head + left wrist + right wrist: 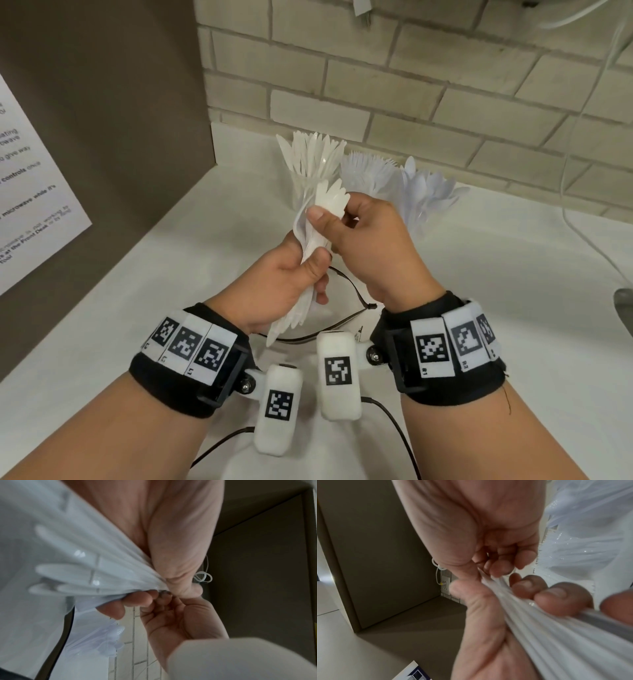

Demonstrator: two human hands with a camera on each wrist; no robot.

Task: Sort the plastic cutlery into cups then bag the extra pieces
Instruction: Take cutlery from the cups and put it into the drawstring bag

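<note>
A bundle of white plastic knives (317,233) is held above the white counter. My left hand (291,274) grips the bundle round its middle, handles (72,572) fanning out below the fist. My right hand (346,222) pinches the blade ends (330,197) at the top between thumb and fingers. In the right wrist view the bundle (547,628) runs between both hands. Behind stand three clear cups: knives (313,154) on the left, forks (368,171) in the middle, spoons (428,195) on the right.
A grey-brown cabinet side (102,137) with a printed notice (30,192) walls the left. A brick-tile wall (411,85) is close behind the cups. A dark cable (346,284) and white cords (582,233) lie on the counter (513,291).
</note>
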